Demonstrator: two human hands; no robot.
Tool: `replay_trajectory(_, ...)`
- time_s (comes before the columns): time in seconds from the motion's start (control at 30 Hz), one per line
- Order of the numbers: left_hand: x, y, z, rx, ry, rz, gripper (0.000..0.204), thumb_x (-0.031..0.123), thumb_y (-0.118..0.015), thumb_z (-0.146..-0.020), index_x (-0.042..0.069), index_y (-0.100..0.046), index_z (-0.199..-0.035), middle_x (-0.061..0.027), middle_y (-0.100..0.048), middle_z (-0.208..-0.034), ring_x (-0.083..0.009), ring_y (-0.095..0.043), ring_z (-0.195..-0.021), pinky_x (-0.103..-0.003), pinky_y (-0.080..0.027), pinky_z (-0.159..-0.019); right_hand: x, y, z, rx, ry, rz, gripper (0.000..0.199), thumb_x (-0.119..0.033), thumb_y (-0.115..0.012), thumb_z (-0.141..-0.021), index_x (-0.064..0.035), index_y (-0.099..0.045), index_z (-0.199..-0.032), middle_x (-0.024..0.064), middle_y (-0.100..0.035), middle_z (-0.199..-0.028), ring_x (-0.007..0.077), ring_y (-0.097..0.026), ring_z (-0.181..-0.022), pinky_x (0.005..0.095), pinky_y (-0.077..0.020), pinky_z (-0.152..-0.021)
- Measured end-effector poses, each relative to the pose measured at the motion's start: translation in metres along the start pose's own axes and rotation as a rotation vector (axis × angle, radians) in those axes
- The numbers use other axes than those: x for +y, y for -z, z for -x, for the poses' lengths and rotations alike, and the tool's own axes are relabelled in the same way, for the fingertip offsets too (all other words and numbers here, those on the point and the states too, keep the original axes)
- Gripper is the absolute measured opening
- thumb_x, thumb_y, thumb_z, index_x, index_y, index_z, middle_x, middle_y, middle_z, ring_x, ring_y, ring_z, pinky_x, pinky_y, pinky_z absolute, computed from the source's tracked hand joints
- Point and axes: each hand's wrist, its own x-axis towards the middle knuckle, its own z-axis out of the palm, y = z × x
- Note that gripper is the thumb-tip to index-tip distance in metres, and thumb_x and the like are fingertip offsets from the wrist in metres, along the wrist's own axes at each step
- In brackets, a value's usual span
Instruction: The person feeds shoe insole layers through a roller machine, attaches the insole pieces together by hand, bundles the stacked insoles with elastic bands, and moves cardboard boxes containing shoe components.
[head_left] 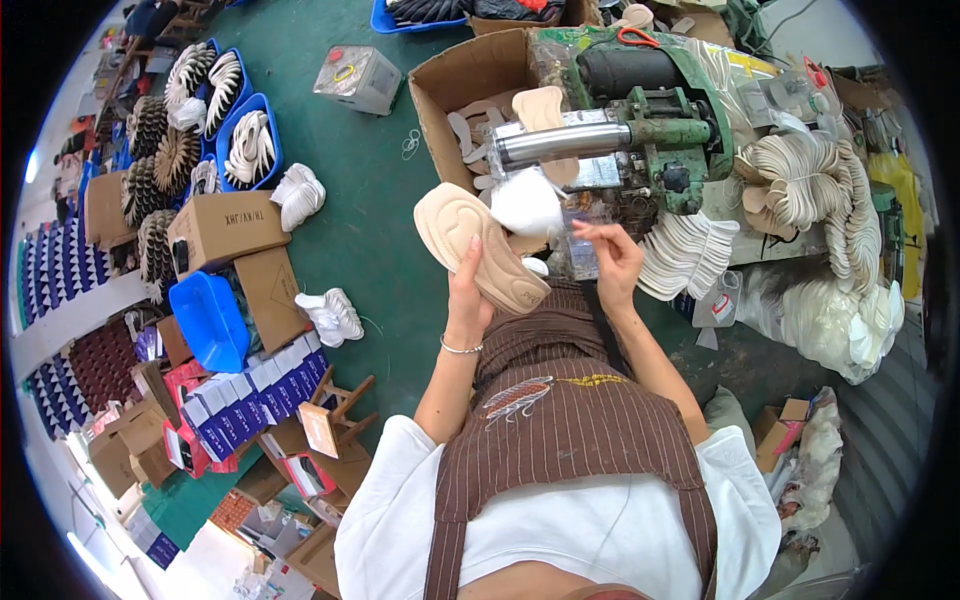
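My left hand (468,298) grips a small stack of beige cushioned insoles (462,232), thumb on top, held up in front of my apron. Curved raised pads show on the top insole. To the right, my right hand (612,262) has its fingers bent and drawn together as in a pinch; whatever they hold, if anything, cannot be made out. Between the hands and the machine is a blurred white piece (532,203). Close beyond my right hand stands a green machine (655,135) with a shiny metal roller (560,142). A beige insole (540,107) lies by the roller.
An open cardboard box (470,70) with loose insoles stands left of the machine. White insole bundles (690,255) sit at right, near larger coiled bundles (800,175). Across the green floor (350,185) are blue tubs (210,320), cartons (230,225) and a wooden stool (335,415).
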Motion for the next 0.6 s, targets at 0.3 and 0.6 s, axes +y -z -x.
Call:
replay_trajectory(0.3, -0.013, -0.010, -0.005, -0.232, 0.115, 0.084, 0.044, 0.022, -0.047, -0.090, -0.002, -0.041, -0.127, -0.0165, -0.055, -0.117, -0.0220, -0.059, -0.090, -0.038, -0.051, -0.081, -0.003, -0.024, 0.024, -0.165, -0.330, -0.117, 0.034, 0.002, -0.041, -0.089, 0.0020, -0.046, -0.123, 0.0129, -0.054, -0.112, 0.0192, -0.062, -0.094, 0.0282, -0.0498, -0.083)
replay_trajectory(0.6, -0.027, 0.079, 0.004, 0.126, 0.164, -0.031, 0.032, 0.024, -0.056, -0.088, 0.000, -0.052, -0.109, -0.0140, -0.061, -0.089, -0.0243, -0.061, -0.082, -0.037, -0.051, -0.076, 0.045, -0.017, 0.035, -0.463, -0.539, 0.220, 0.022, -0.011, -0.054, -0.089, 0.0000, -0.063, -0.105, 0.0066, -0.066, -0.094, 0.0108, -0.061, -0.082, 0.0256, -0.0487, -0.071)
